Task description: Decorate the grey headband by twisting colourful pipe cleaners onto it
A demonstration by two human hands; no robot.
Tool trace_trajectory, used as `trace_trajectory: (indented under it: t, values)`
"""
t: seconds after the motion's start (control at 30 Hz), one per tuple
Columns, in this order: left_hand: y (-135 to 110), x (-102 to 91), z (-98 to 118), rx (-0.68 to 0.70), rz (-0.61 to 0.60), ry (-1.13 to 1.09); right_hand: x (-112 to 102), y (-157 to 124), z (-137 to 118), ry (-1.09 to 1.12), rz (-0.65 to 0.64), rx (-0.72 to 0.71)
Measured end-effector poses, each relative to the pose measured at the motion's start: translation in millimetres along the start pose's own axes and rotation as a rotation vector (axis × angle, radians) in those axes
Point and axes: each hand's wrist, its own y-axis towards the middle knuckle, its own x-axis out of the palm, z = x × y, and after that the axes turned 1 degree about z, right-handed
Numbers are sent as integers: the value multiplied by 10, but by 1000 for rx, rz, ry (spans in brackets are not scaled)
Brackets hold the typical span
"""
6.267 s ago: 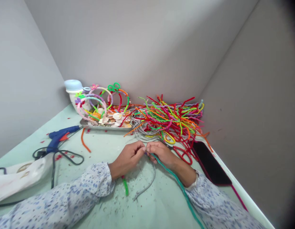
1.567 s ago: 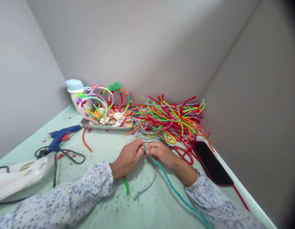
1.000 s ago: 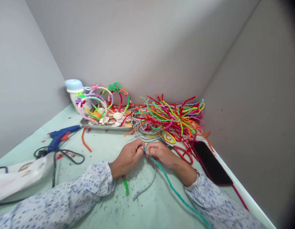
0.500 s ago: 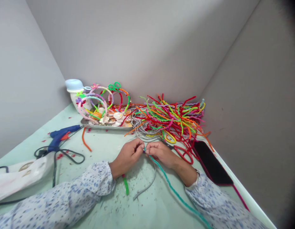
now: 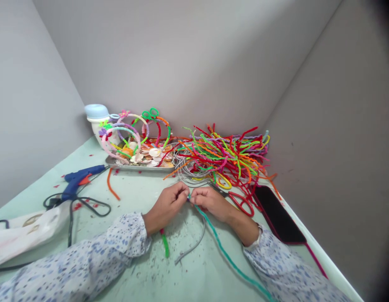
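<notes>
Over the middle of the table, my two hands meet, fingertips almost touching. My left hand (image 5: 167, 205) is closed in a pinch at the upper end of a grey wire (image 5: 199, 240), whose bare lower end curves down toward the table. A strip of red and green pipe cleaner (image 5: 165, 245) shows below my left wrist; its upper part is hidden behind the hand. My right hand (image 5: 211, 203) pinches a teal pipe cleaner (image 5: 221, 245), which trails down past my right sleeve. A small dark purple bit shows between the fingertips.
Behind my hands lie a metal tray (image 5: 144, 167) of shells with decorated headbands (image 5: 139, 136), a pile of pipe cleaners (image 5: 228, 151), and coiled wire (image 5: 184, 170). Red-handled scissors (image 5: 241, 204) and a phone (image 5: 279, 216) are at right. A blue glue gun (image 5: 76, 180) with its cord lies left.
Hardly anything differs: both hands keep their pinch at the same spot, with only a slight shift of the fingers and of the whole view.
</notes>
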Motion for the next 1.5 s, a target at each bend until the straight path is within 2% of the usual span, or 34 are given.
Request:
trace_trajectory:
  t: [0.13, 0.63, 0.83, 0.9, 1.1, 1.5]
  values:
    - [-4, -7, 17, -30, -11, -34, 0, -1, 22, -9, 6, -6]
    - [-5, 9, -3, -9, -2, 25, -14, 4, 44, 23, 3, -13]
    - [20, -21, -23, -55, 57, 32, -37, 4, 84, 76, -26, -9]
    - [16, -31, -11, -72, 40, -3, -38, 3, 87, 76, -25, -13]
    - [-10, -13, 30, 10, -36, -32, -24, 4, 76, 84, -10, -17]
    - [2, 25, -12, 49, -1, 179, -39, 1, 82, 133, -39, -29]
